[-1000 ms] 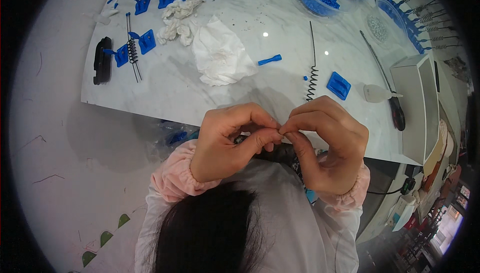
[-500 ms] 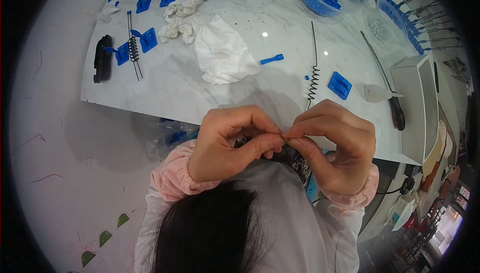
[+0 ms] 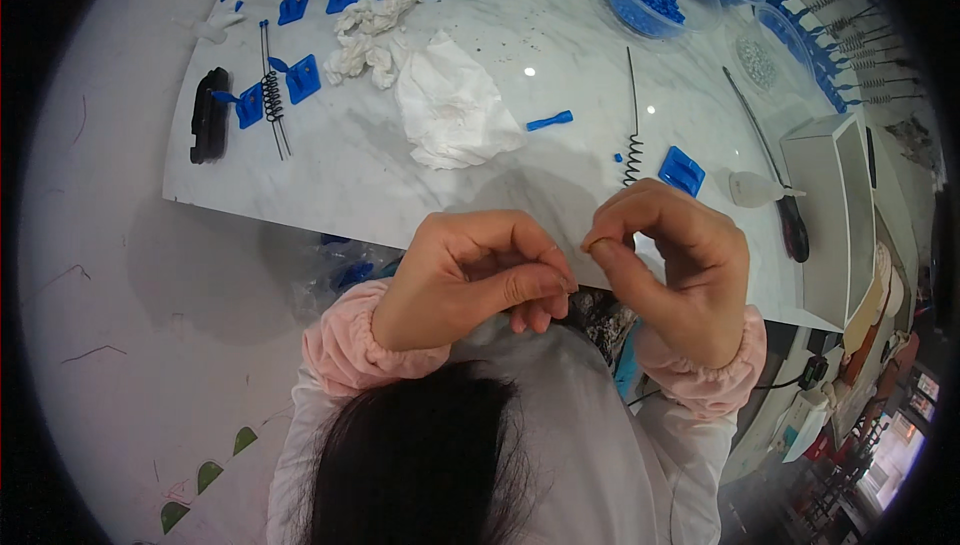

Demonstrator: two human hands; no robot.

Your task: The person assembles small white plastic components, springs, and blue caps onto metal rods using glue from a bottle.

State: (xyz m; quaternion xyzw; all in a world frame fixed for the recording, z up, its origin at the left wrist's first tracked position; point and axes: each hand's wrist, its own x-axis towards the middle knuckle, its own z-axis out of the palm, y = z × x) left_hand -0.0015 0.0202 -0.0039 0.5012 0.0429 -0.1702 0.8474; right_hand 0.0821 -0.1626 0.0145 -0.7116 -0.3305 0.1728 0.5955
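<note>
My left hand (image 3: 480,270) is closed, thumb pressed against the index finger, just in front of the table's near edge. What it pinches, if anything, is too small to make out. Close by on the right, my right hand (image 3: 670,260) makes a similar pinch, its fingertips a little apart from the left ones; nothing nameable shows in it. Beyond the right hand lies a black wire spring (image 3: 633,145) with a long straight end, its lower part hidden by that hand. Beside it are a blue square base (image 3: 682,171) and a tiny blue piece (image 3: 617,157).
A blue stem piece (image 3: 549,121), crumpled white tissue (image 3: 455,110) and a screwdriver (image 3: 793,225) lie on the table (image 3: 360,175). A squeeze bottle (image 3: 755,188) stands by a white box (image 3: 830,215). Blue bases crowd the far left; a tub of blue pieces (image 3: 648,5) is far right.
My hands have parted: the right moved up and to the right, away from the left fingertips, and now covers more of the spring. The left hand has barely shifted.
</note>
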